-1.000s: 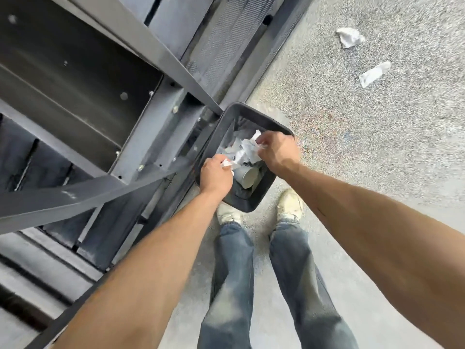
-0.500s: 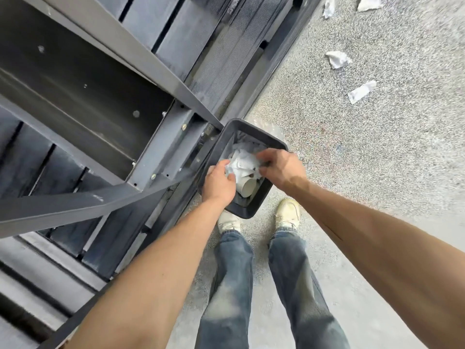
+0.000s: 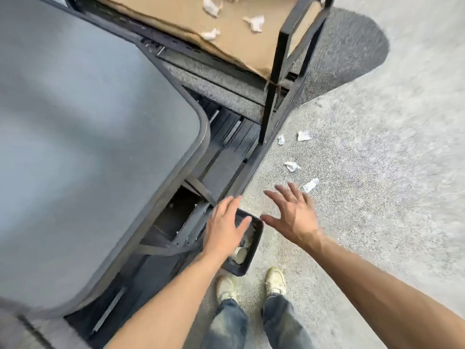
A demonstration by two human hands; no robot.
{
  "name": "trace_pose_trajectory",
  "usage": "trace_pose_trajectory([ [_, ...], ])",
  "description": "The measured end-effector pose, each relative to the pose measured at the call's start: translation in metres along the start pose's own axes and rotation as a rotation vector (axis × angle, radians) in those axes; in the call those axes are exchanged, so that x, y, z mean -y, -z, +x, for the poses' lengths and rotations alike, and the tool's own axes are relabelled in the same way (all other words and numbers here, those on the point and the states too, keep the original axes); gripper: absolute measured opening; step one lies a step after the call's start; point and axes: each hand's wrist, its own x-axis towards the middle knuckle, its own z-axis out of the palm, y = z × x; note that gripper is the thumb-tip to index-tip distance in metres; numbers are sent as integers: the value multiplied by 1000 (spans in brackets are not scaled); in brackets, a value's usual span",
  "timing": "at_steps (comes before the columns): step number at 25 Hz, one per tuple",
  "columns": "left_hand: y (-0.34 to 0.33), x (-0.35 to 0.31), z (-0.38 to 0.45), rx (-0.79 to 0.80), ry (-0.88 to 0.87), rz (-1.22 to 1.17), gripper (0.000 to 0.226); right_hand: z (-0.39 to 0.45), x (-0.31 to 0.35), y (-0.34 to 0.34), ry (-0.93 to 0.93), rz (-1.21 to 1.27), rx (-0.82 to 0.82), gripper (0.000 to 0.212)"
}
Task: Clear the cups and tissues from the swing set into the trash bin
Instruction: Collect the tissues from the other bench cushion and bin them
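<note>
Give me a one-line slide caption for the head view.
Both hands, left and right, open and empty above the trash bin; crumpled tissues remain on the floor.

A black rectangular trash bin (image 3: 253, 250) stands low in the centre of the frame, its opening partly covered from view; a pale cup (image 3: 239, 254) lies on its side inside it. Four crumpled white tissues (image 3: 292, 166) lie scattered on the speckled floor, right of centre. Three more crumpled tissues (image 3: 254, 22) rest on the brown swing seat (image 3: 226, 39) at the top centre.
</note>
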Motion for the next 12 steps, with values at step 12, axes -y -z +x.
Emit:
trace_pose_trajectory([
  [12, 192, -159, -29, -154, -443, 216, 76, -76, 76, 253, -56, -153, -476, 73],
])
